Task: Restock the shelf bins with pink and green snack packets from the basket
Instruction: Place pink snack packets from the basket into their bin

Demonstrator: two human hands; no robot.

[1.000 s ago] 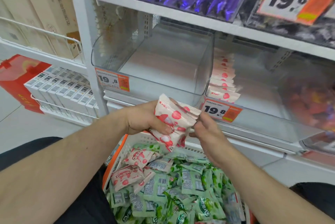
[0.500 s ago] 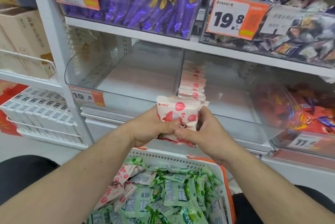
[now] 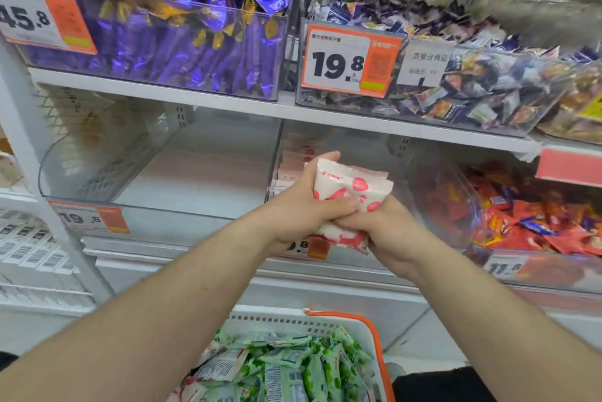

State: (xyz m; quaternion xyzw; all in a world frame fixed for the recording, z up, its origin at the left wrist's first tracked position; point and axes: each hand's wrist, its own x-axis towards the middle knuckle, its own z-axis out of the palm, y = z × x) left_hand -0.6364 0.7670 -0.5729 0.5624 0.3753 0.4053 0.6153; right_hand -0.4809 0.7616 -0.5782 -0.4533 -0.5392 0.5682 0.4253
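Observation:
Both hands hold a stack of pink snack packets (image 3: 353, 185) at the front of the middle clear bin (image 3: 404, 154). My left hand (image 3: 303, 203) grips the stack from the left and top. My right hand (image 3: 387, 229) grips it from below and the right. A row of pink packets (image 3: 299, 154) stands against that bin's left wall. To the left, the other clear bin (image 3: 107, 154) holds nothing. The white basket (image 3: 293, 320) with an orange rim sits below, full of green packets (image 3: 309, 372) and a few pink ones.
A bin of purple wrapped sweets (image 3: 182, 30) and a bin of dark mixed packets (image 3: 472, 85) stand on the shelf above. A bin of red packets (image 3: 521, 216) sits right of the middle bin. Orange price tags (image 3: 350, 61) hang on the bin fronts. A white upright (image 3: 26, 147) stands at left.
Both hands have lifted the pink stack up from above the basket to the middle bin's front. The right hand closed onto the stack. The view tilted upward.

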